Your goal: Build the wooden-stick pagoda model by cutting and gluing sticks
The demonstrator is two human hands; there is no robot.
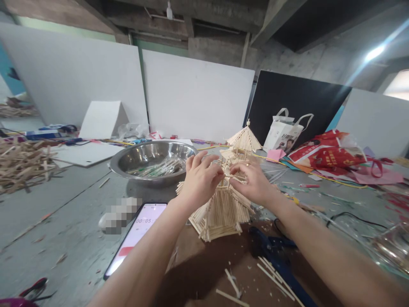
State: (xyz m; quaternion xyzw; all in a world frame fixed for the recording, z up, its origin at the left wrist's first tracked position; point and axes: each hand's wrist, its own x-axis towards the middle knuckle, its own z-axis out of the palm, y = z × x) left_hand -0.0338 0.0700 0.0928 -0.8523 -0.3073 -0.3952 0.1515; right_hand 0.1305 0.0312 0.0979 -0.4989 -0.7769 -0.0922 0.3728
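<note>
A tower-like model [220, 213] built of thin wooden sticks stands before me, with a flared lower roof and a pointed roof [244, 138] on top. My left hand [202, 177] is at the model's middle tier, thumb and forefinger pinched together, the other fingers raised. Opposite it, my right hand [251, 181], with a ring on one finger, also closes in a pinch. A short wooden stick [227, 175] spans the two sets of fingertips. Both hands hide part of the middle tier behind them.
Left of the model is a steel basin [153, 164] holding plastic-wrapped sticks. A phone [137, 234] showing a timer lies nearer. Loose sticks [276, 277] and a blue-handled tool [275, 251] rest on the brown board [198, 273]. Farther right are a white bag [283, 132] and red packaging [326, 149].
</note>
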